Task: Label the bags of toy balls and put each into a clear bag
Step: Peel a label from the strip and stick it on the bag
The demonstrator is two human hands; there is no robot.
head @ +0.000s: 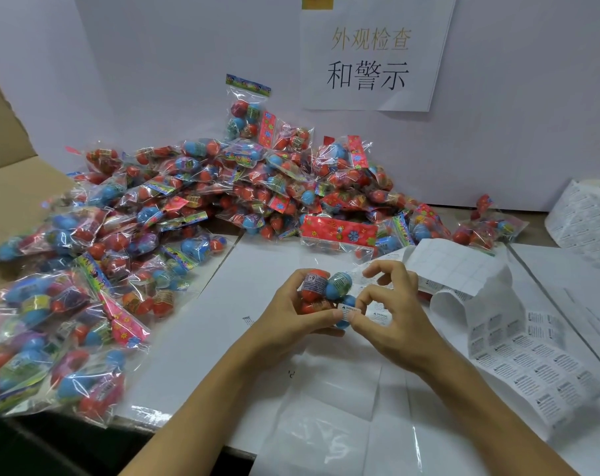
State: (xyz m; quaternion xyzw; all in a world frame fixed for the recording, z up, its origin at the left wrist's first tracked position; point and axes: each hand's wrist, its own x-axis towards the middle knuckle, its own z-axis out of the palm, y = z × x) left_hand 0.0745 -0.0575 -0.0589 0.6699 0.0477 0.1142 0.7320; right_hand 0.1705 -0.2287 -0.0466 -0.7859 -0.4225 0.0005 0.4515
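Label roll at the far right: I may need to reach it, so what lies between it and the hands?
In the head view, a curled label strip lies between the label roll and the hands.

wall sign (370, 60): 外观检查 和警示; label (349, 309): warning

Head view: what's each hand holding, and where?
Left hand grips a bag of toy balls around its left side. Right hand pinches a white warning label with thumb and forefinger against the bag's lower front.
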